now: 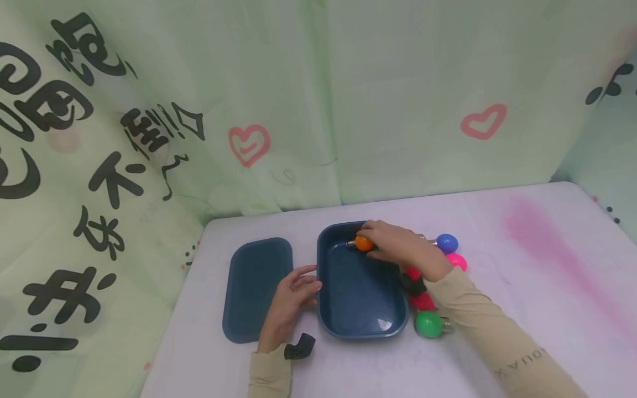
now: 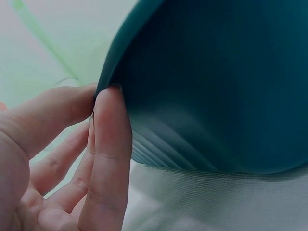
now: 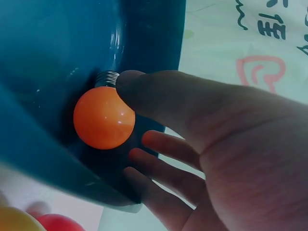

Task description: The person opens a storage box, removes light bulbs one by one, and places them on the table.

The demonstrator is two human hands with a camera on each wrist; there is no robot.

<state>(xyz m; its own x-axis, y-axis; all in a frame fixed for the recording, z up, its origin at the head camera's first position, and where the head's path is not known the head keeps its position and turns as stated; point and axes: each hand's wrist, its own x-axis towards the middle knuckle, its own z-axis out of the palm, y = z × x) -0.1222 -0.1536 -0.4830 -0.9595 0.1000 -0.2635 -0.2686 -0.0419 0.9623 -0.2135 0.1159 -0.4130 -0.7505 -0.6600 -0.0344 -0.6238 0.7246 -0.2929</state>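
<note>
A deep dark blue tray (image 1: pixel 362 330) stands on the table between the hands. My left hand (image 1: pixel 294 301) is at its left side; in the left wrist view its fingertips pinch the tray's rim (image 2: pixel 109 62). Inside the tray, near its far wall, lies a small orange light bulb (image 1: pixel 364 243) with a metal screw base. The right hand (image 1: pixel 393 240) reaches over the tray's far right corner. In the right wrist view, one digit touches the orange bulb (image 3: pixel 103 118) beside its base, while the other fingers (image 3: pixel 163 166) are spread apart from it.
A flat dark blue lid-like piece (image 1: pixel 249 293) lies left of the tray. Along the tray's right side are a green bulb (image 1: pixel 428 324), a blue bulb (image 1: pixel 447 243), a pink bulb (image 1: pixel 457 262) and red ones (image 1: pixel 423 301), partly hidden by the right arm. A printed curtain (image 1: pixel 398 110) hangs behind the table.
</note>
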